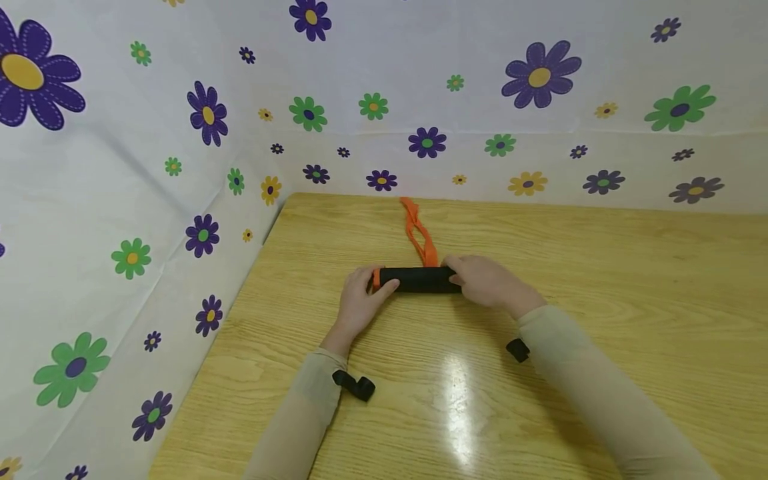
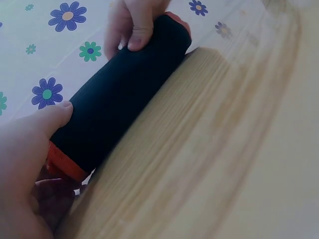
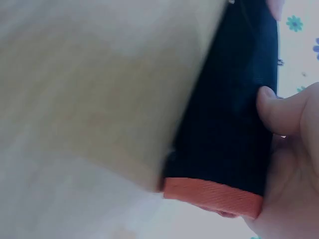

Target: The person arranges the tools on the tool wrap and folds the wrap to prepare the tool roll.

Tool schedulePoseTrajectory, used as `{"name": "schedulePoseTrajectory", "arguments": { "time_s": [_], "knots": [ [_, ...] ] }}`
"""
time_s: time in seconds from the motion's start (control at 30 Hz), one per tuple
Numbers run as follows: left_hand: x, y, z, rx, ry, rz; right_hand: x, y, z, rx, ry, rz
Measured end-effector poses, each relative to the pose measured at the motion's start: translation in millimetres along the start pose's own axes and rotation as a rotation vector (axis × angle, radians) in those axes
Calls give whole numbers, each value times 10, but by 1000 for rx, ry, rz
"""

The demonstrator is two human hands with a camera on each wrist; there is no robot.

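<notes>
A black fabric roll [image 1: 419,280] with orange edging at its ends lies crosswise near the far part of the table. From its far side runs an orange fabric tie [image 1: 422,241], twisted and loose on the wood. My left hand [image 1: 359,300] grips the roll's left end, thumb on the near side and fingers behind. At the other end my right hand [image 1: 487,283] holds the roll. The right wrist view shows that thumb pressed on the black cloth [image 3: 224,109], close to the orange trim [image 3: 214,196]. Most fingers of both hands are hidden behind the roll.
The wooden table [image 1: 630,300] extends far to the right and toward me. A white sheet with printed flowers [image 1: 432,73] hangs behind the table and along its left side. Black straps with small black pieces [image 1: 354,385] sit at both wrists.
</notes>
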State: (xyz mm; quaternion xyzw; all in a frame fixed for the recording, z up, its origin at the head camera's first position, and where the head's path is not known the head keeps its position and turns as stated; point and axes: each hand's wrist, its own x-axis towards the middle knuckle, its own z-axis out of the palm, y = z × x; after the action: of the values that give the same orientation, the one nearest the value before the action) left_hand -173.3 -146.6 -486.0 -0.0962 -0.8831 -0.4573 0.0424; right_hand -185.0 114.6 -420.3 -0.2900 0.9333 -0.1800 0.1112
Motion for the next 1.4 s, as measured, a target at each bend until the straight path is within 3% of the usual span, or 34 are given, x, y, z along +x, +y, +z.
{"name": "schedulePoseTrajectory", "arguments": {
  "time_s": [0.2,0.33,0.63,0.77,0.87,1.03,1.17,1.27,1.4],
  "knots": [
    [3,18,11,-1,-2,0,-14,84,31,42,36,-27],
    [7,23,18,-12,-4,14,-22,88,-1,60,21,-2],
    [27,9,18,-47,-4,20,-39,126,19,224,37,45],
    [26,26,1,-29,-20,59,-31,154,52,143,140,-25],
    [14,37,-3,-28,-35,49,-26,166,66,41,210,-61],
    [9,51,1,-41,-36,20,-26,173,60,34,181,22],
    [14,45,0,-4,-29,37,-22,178,54,-2,162,71],
    [15,42,3,8,-37,52,-47,168,49,-43,195,86],
    [-5,38,10,-4,-46,27,-124,174,24,-33,265,101]
  ]
}}
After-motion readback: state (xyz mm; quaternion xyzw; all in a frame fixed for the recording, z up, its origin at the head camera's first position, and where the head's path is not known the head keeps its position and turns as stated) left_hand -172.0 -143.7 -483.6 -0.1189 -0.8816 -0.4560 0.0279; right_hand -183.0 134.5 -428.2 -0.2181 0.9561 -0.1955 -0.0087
